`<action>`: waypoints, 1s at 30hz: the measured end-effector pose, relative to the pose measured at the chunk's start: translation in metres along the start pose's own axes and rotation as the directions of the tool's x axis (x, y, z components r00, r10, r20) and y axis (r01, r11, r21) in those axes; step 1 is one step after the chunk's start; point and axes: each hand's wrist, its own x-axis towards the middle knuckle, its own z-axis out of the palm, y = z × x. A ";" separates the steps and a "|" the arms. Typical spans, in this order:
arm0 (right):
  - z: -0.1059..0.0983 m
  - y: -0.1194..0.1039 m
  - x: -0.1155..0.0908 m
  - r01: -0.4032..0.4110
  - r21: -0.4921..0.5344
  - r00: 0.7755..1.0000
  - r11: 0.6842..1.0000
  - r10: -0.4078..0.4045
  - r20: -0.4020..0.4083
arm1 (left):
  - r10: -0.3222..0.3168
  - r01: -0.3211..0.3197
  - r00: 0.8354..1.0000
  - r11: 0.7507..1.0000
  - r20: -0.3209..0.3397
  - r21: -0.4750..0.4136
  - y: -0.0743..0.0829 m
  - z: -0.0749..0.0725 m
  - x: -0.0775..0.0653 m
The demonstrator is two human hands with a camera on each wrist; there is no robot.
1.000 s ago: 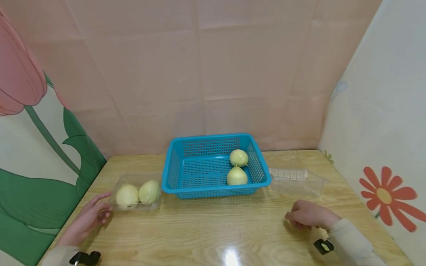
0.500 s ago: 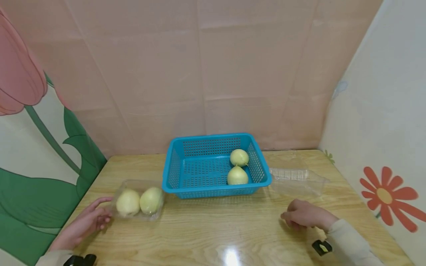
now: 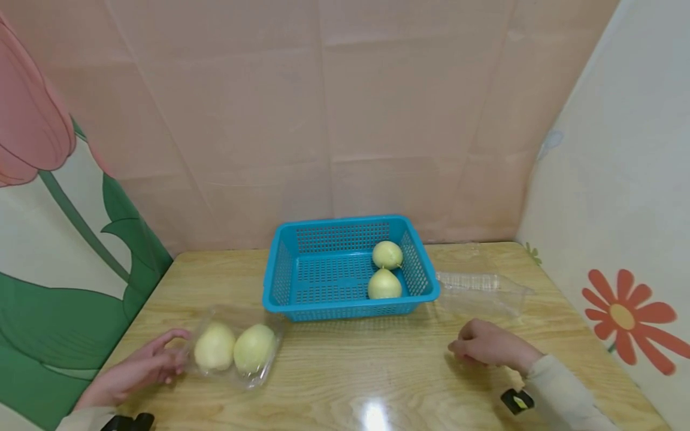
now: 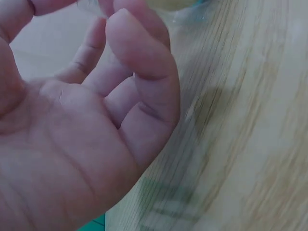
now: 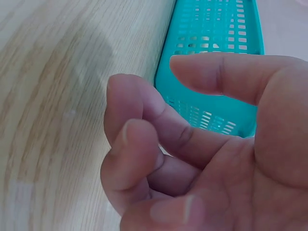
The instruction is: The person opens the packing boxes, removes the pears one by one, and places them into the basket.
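At the left of the table, my left hand (image 3: 142, 365) pinches the left edge of a clear plastic box (image 3: 232, 372) between thumb and fingers. Inside the box two pale yellow-green pears (image 3: 254, 349) sit side by side. Only a sliver of the plastic (image 4: 185, 17) shows past the fingers in the left wrist view. My right hand (image 3: 490, 346) hovers low over the right side of the table, its fingers loosely curled around nothing. A blue plastic basket (image 3: 350, 310) stands at the back middle, with two more pears (image 3: 384, 284) at its right end.
A clear plastic piece (image 3: 480, 293), perhaps another box, lies right of the basket, close against it. The wooden table (image 3: 345, 371) ends at a pink back wall (image 3: 323, 120). Painted panels border both sides.
The box with its two pears has come nearer and slightly right, turning a little, with my left hand at its edge. My right hand has drifted slightly left. The basket stays put.
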 end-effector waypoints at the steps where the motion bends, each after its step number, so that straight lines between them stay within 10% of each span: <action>1: 0.000 0.000 0.000 0.000 -0.001 1.000 1.000 0.000 -0.001 | -0.007 0.007 1.000 1.000 0.002 0.009 0.000 0.002 0.001; 13: 0.008 -0.005 -0.002 -0.005 -0.016 1.000 1.000 0.004 -0.030 | -0.026 0.026 0.997 1.000 0.067 0.011 0.000 0.028 0.020; 30: 0.037 -0.028 -0.002 0.107 -0.071 0.990 0.992 -0.113 -0.089 | -0.039 0.035 0.998 0.995 0.040 0.098 0.009 0.105 0.072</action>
